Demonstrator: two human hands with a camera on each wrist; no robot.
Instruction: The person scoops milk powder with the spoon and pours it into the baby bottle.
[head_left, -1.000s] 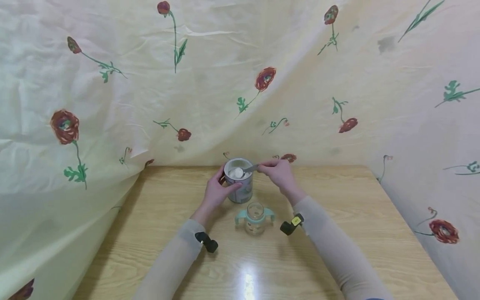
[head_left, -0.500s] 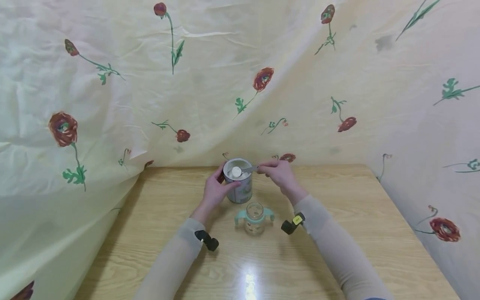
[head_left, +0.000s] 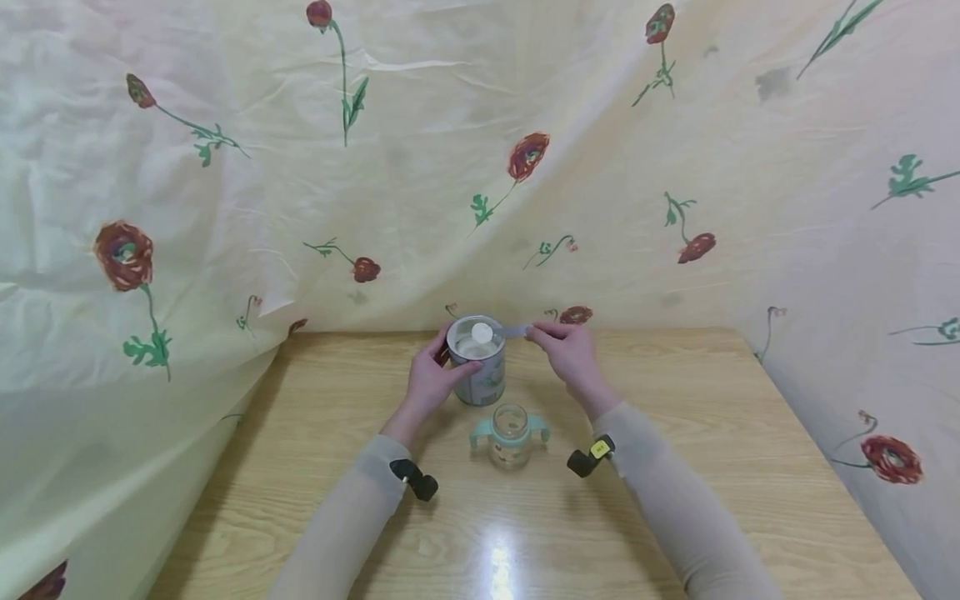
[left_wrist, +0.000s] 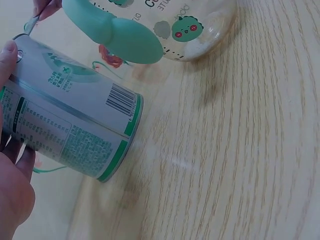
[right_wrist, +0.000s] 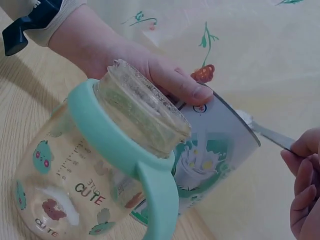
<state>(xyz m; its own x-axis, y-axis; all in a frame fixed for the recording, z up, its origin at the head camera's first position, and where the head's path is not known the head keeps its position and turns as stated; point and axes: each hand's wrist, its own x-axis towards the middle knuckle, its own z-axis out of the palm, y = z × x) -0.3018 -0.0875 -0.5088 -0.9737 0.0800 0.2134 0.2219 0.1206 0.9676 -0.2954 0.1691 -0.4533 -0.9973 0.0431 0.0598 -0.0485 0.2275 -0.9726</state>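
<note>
My left hand (head_left: 432, 379) grips the side of an open milk powder can (head_left: 483, 382), its thumb across the front near the rim. The can's green-and-white label and barcode show in the left wrist view. Between its thumb and fingers my right hand (head_left: 566, 354) pinches the handle of a measuring scoop (head_left: 514, 332). The scoop's bowl, heaped with white powder (head_left: 482, 333), is over the can's mouth at its right side. In front of the can stands a clear baby bottle (head_left: 510, 450) without a lid, with mint-green handles; neither hand touches it.
The wooden table (head_left: 322, 400) carries the can near its back edge. Behind and along both sides hangs a cream cloth (head_left: 420, 150) printed with red flowers. Each wrist wears a small black camera (head_left: 423, 486).
The right hand has drawn the scoop up and slightly to the right, from inside the can toward its rim. The left hand, can and bottle stay in place.
</note>
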